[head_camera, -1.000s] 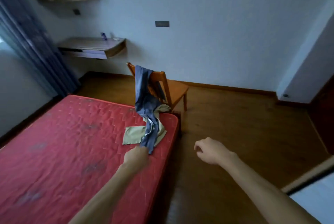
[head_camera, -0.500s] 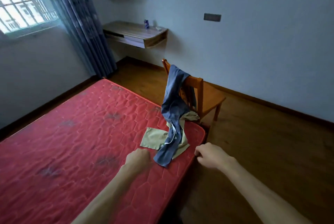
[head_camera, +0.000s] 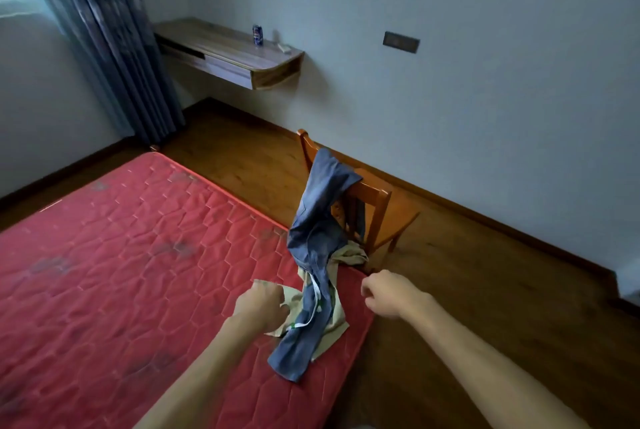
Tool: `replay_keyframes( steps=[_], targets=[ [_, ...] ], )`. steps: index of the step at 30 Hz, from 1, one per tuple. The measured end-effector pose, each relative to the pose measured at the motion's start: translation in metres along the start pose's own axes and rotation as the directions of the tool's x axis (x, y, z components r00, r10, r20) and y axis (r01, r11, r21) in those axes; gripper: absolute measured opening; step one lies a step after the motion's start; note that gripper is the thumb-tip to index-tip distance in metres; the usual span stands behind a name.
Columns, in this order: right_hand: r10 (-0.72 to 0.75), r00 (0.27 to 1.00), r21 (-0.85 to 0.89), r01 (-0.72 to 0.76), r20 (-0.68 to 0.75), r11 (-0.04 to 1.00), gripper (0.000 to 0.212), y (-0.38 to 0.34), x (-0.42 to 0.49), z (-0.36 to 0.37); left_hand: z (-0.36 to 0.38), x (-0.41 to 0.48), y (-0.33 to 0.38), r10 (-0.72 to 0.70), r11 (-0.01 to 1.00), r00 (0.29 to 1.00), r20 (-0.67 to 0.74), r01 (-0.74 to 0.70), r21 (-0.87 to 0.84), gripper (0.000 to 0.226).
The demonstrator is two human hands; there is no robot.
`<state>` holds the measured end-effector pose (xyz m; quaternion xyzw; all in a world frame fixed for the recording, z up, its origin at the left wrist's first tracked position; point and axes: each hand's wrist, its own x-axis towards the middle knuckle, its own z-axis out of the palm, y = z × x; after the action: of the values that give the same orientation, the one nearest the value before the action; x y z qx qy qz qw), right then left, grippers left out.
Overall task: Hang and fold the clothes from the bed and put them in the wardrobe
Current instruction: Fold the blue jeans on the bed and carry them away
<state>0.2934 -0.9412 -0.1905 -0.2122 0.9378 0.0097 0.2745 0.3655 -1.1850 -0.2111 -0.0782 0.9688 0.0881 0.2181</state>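
Note:
A blue garment (head_camera: pixel 320 245) hangs from the back of a wooden chair (head_camera: pixel 375 210) and trails down onto the corner of the red mattress (head_camera: pixel 138 255). Under it lies a beige garment (head_camera: pixel 334 323), spread flat on the mattress. My left hand (head_camera: pixel 259 304) sits on the beige garment's left edge, its curled fingers pinching the cloth. My right hand (head_camera: pixel 388 293) hovers with curled fingers just right of the clothes, over the mattress edge, holding nothing.
A wall-mounted wooden shelf (head_camera: pixel 225 54) with a blue can (head_camera: pixel 258 35) is at the back. A blue curtain (head_camera: pixel 107 41) hangs at the far left. Wooden floor (head_camera: pixel 485 290) runs to the right of the bed.
The view has moved closer to the bed corner. My left hand has advanced onto the beige garment, and my right hand has come nearer the clothes.

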Motion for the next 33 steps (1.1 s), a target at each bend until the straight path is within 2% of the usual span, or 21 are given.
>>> replay_keyframes(
  steps=[8,11,14,16,18,21,24,26,28,30,33],
  targets=[
    [-0.001,1.000,0.004,0.001,0.016,1.000,0.034,0.000,0.099,-0.049,-0.029,0.085,-0.017,-0.035,0.999,0.997,0.073,0.038,-0.038,0.035],
    [-0.006,1.000,0.036,0.006,-0.001,0.999,0.032,0.006,0.143,-0.069,-0.051,0.129,-0.009,-0.038,0.996,0.997,0.070,0.043,-0.080,0.027],
    [0.024,0.999,0.151,-0.020,-0.028,0.988,0.034,0.020,0.190,-0.087,-0.073,0.177,0.006,-0.019,0.989,1.000,0.014,0.021,-0.143,0.026],
    [0.073,0.997,0.322,-0.063,-0.020,0.945,0.044,0.031,0.219,-0.098,-0.089,0.205,0.019,-0.014,0.983,1.000,-0.017,0.011,-0.183,0.037],
    [0.135,0.991,0.569,-0.124,0.023,0.813,0.058,0.043,0.247,-0.103,-0.101,0.231,0.033,0.006,0.978,1.000,0.002,-0.006,-0.208,0.043],
    [0.232,0.962,0.866,-0.235,0.144,0.440,0.073,0.057,0.293,-0.108,-0.115,0.270,0.053,0.033,0.973,0.999,0.011,-0.029,-0.231,0.044],
    [0.294,0.911,0.952,-0.306,0.291,0.005,0.047,0.054,0.322,-0.111,-0.124,0.289,0.072,0.060,0.951,0.998,0.014,-0.053,-0.306,0.054],
    [0.368,0.882,0.954,-0.247,0.295,-0.172,0.036,0.046,0.337,-0.105,-0.128,0.297,0.078,0.076,0.938,0.996,0.036,-0.060,-0.340,0.059],
    [0.371,0.889,0.957,-0.201,0.268,-0.209,0.037,0.040,0.346,-0.102,-0.130,0.305,0.079,0.067,0.943,0.996,0.059,-0.044,-0.329,0.060],
    [0.365,0.897,0.963,-0.186,0.248,-0.196,0.038,0.039,0.346,-0.106,-0.129,0.311,0.075,0.038,0.956,0.996,0.082,-0.012,-0.293,0.070],
    [0.357,0.923,0.988,-0.118,0.146,-0.100,0.035,0.039,0.332,-0.127,-0.129,0.311,0.075,-0.034,0.948,0.994,0.104,0.065,-0.311,0.087]
  ],
)
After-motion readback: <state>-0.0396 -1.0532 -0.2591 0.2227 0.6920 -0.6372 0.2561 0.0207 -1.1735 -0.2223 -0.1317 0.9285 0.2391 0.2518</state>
